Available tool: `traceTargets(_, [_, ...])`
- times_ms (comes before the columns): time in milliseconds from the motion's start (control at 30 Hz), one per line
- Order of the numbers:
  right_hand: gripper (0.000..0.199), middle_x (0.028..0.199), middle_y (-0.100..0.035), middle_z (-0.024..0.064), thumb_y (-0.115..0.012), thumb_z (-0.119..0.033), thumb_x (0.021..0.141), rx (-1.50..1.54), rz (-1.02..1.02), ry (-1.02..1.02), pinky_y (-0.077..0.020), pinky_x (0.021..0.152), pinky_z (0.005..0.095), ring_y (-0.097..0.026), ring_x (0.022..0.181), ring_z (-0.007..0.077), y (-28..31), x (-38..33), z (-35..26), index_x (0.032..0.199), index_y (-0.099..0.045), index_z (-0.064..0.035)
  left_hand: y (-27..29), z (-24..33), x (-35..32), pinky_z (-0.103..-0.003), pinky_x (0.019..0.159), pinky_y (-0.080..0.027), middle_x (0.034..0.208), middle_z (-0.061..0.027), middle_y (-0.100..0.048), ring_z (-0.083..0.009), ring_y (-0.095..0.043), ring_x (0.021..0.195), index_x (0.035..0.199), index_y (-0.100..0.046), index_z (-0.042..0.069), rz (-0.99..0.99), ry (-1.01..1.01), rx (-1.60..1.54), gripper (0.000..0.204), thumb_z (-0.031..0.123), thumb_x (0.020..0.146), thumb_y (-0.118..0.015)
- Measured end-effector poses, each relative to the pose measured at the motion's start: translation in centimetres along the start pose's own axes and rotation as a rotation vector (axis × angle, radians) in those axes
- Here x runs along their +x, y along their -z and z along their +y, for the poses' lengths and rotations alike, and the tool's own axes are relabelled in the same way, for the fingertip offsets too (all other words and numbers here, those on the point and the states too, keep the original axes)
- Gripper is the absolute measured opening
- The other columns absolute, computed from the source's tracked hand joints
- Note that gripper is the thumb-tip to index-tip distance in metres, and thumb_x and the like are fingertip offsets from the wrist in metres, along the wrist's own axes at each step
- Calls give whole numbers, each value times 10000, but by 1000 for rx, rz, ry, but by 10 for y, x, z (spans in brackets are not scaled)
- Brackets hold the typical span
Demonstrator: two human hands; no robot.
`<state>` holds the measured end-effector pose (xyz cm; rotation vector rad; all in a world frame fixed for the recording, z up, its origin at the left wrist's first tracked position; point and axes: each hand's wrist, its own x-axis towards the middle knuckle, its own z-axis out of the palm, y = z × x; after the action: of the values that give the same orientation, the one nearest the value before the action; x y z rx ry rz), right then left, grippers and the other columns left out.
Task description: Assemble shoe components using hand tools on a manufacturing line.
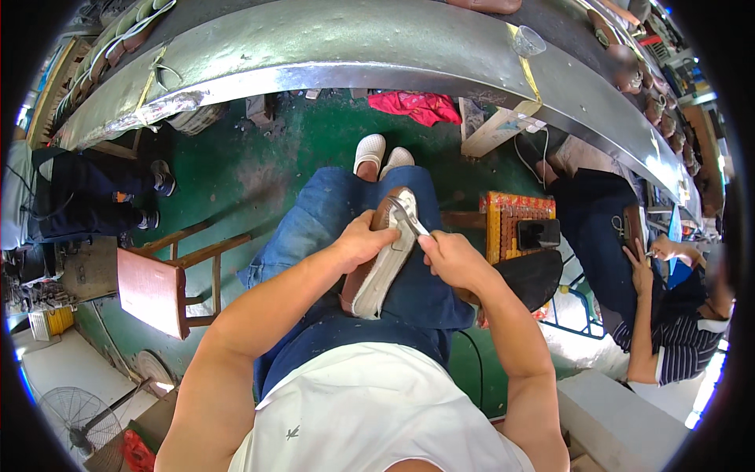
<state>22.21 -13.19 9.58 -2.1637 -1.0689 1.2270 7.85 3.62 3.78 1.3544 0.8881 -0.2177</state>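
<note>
Green floor (314, 149) spreads under a long, shiny metal bench (354, 47) that curves across the top. On the lap in blue jeans (314, 228) lies a brown shoe with a white sole (377, 275), sole side up. Left hand (363, 242) wraps round the shoe's side and holds it. Right hand (448, 259) is closed tight on small silver metal pliers (405, 214), whose tip touches the shoe's toe.

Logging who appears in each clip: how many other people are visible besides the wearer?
2. One person in dark trousers sits at the left edge. Another person in a striped shirt sits at the right, working on a shoe. Others could be hidden beyond the rim.
</note>
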Motion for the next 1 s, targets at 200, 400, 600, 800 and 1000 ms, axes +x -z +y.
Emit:
traceTargets(200, [495, 752, -683, 176, -448, -398, 1075, 124, 76, 0, -532, 714, 441, -691, 742, 353, -16, -9, 13, 871, -616, 21, 8, 2, 3, -370, 967, -515, 1242, -169, -656, -243, -652, 1105, 1349, -534, -31, -146, 68, -175, 647, 278, 836, -778])
traceTargets(400, [455, 802, -691, 205, -494, -379, 1055, 284, -107, -138, -527, 756, 427, -690, 779, 351, -12, -63, 16, 933, -644, 32, 14, 7, 3, -390, 996, -505, 1261, -145, -649, -237, -644, 1131, 1399, -489, -19, -217, 136, -311, 674, 220, 848, -795])
traceTargets(600, [402, 1093, -682, 253, -521, -343, 1040, -190, 21, 191, -521, 848, 534, -658, 926, 477, -31, -72, 0, 1170, -607, 28, 12, 12, -1, -394, 999, -504, 1275, -136, -645, -228, -641, 1139, 1413, -478, -11, -217, 145, -321, 685, 208, 853, -806])
traceTargets(800, [332, 892, -701, 235, -525, -303, 1040, -44, -62, 26, -515, 781, 527, -670, 874, 460, -51, -77, 33, 1023, -630, 12, 12, -9, -8, -370, 1134, -392, 1446, -148, -506, -233, -486, 1345, 1559, -273, 4, -336, -136, -185, 871, 235, 892, -783])
traceTargets(1000, [356, 910, -669, 279, -526, -329, 1039, 7, -79, 58, -499, 788, 556, -628, 893, 504, -44, -82, 18, 989, -608, 14, 8, -16, -20, -372, 1166, -353, 1520, -120, -432, -218, -427, 1393, 1624, -171, 127, -290, -109, -270, 943, 153, 896, -770])
